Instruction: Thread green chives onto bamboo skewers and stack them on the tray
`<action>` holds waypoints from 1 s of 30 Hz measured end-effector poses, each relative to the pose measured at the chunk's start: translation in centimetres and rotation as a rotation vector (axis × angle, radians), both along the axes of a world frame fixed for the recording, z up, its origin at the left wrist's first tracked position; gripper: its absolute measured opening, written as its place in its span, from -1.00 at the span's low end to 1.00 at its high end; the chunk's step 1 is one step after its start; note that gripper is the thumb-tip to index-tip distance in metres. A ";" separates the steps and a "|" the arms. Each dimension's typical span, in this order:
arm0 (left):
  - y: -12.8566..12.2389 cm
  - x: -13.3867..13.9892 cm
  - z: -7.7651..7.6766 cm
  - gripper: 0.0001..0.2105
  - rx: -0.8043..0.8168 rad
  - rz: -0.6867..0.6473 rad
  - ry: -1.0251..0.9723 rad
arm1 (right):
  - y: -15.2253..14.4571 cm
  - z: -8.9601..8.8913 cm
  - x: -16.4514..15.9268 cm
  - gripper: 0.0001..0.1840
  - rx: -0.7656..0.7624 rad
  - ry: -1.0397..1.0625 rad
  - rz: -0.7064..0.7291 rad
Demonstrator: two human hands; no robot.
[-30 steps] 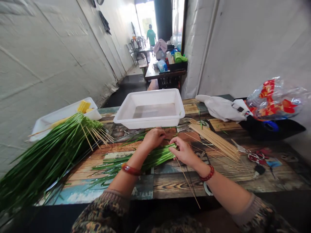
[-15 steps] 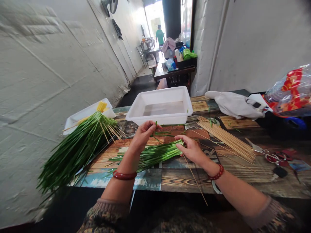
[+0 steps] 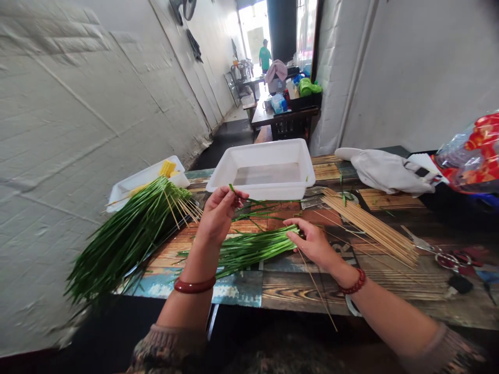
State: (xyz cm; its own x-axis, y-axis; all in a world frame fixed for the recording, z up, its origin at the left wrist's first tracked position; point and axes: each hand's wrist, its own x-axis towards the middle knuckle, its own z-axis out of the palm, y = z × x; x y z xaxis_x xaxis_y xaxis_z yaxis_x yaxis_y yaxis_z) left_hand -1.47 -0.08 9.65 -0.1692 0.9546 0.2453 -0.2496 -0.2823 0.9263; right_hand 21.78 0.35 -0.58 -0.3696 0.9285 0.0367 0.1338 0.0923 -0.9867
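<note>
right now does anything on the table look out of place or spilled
Slightly: loose green scraps lie strewn between the white tub and the green stalks, and one thin skewer by the right hand juts past the near edge of the table, unlike the skewer pile.

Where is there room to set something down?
The near strip of patterned tabletop looks bare, with the green stalk bundle behind and a thin slanting wooden stick at right. The white rectangular plastic tub looks mostly bare inside. Crowded: right, pale wooden skewers and metal scissors; left, the dark-green stalk heap.
</note>
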 end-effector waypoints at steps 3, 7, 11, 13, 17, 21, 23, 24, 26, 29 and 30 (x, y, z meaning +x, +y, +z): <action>0.2 0.0 -0.8 -0.80 -0.041 -0.041 -0.094 | -0.1 0.3 0.1 -0.59 0.019 0.002 0.002; 0.3 0.3 -1.6 -0.77 -0.082 -0.056 -0.150 | -0.2 0.5 0.1 -0.59 0.038 0.006 0.013; 0.5 0.4 -2.2 -0.76 -0.067 0.017 -0.064 | -0.4 0.6 0.1 -0.59 0.039 0.019 0.018; 0.6 0.5 -2.3 -0.80 -0.020 0.106 0.113 | -0.4 0.7 0.1 -0.60 0.051 0.017 0.019; 0.8 1.3 -2.4 -0.89 0.053 0.236 0.638 | -0.6 1.0 0.1 -0.60 0.056 0.023 0.009; 1.4 3.7 -3.8 -0.91 0.073 0.219 0.861 | -0.7 1.4 0.0 -0.60 0.065 0.036 -0.011; 1.8 5.0 -4.9 -0.91 0.049 0.158 0.851 | -0.5 1.5 0.0 -0.63 0.064 0.045 -0.026; 2.0 5.6 -5.3 -0.91 0.024 0.118 0.832 | -0.5 1.5 0.0 -0.64 0.063 0.049 -0.033; 2.2 6.3 -5.9 -0.90 -0.037 0.025 0.783 | -0.3 1.5 -0.1 -0.65 0.060 0.057 -0.047; 2.3 6.4 -5.7 -0.88 -0.126 -0.138 0.688 | -0.1 1.5 -0.1 -0.66 0.042 0.081 -0.058; 2.3 6.3 -5.6 -0.88 -0.149 -0.184 0.654 | 0.0 1.4 -0.1 -0.66 0.037 0.085 -0.061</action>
